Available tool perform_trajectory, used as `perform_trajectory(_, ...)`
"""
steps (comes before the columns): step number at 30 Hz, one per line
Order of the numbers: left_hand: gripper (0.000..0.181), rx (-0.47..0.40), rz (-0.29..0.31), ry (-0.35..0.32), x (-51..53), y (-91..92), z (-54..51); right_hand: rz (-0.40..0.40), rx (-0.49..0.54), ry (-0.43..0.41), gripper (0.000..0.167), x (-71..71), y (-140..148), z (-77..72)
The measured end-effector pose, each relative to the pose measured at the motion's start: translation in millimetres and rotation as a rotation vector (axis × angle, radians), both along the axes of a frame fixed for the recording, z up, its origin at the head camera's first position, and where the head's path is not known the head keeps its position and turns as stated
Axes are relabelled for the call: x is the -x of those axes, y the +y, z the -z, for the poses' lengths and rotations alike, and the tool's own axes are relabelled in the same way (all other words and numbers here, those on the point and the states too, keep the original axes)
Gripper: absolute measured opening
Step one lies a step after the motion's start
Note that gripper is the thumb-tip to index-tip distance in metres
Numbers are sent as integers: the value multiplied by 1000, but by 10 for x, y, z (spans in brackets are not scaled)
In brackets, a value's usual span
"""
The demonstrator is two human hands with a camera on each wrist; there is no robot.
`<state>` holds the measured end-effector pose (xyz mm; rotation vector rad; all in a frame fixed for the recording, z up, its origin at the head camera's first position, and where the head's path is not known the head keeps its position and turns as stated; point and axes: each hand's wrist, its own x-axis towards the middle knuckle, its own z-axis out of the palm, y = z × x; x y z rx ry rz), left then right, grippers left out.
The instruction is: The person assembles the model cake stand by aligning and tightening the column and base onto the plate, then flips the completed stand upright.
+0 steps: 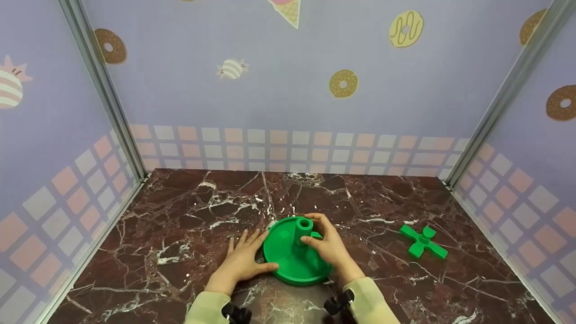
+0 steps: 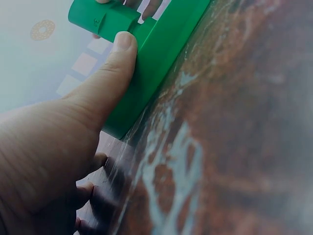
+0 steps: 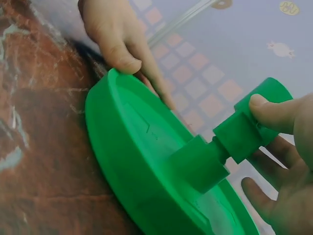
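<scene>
Sleeves (image 1: 373, 301) nearest; left hand (image 1: 243, 261) spread, thumb touching tray (image 1: 291, 266) rim; right hand (image 1: 330, 245) pinches tube (image 1: 300, 234) over tray; table (image 1: 369, 261) separates tray from cross (image 1: 422, 241).

Your left hand (image 2: 54, 137) rests its thumb on the edge of the green dish (image 2: 159, 63), other fingertips lower, by the veined table (image 2: 244, 132). Your right hand (image 2: 152, 7), mostly cropped, touches the post (image 2: 105, 19), marked with perhaps a "3".

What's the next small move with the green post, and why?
Probably ease the post down onto the hub: a narrow neck shows between them, the right grip holds the post and the left grip touches the tray.
</scene>
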<state>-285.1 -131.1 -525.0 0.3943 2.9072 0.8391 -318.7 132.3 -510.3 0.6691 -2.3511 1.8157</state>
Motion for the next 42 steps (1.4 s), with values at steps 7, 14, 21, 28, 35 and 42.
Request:
perform_trajectory(7,106,-3,1,0,-4,1,2,162,-66,48,57,-41,-89,27)
perform_trajectory(14,106,5,-1,19,-8,4,3,195,-114,83,66,-64,-123,20)
perform_trajectory(21,106,-8,-3,8,-4,-3,-1,-93,1,-69,79,-11,28,-51)
perform_trajectory(28,106,-10,-5,-8,5,-9,0,-204,32,-58,66,22,82,-50)
perform_trajectory(35,106,-13,0,2,8,-10,6,-102,2,-52,55,2,42,-50)
perform_trajectory(42,106,-12,0,11,1,-1,5,72,-38,13,50,-26,-39,13)
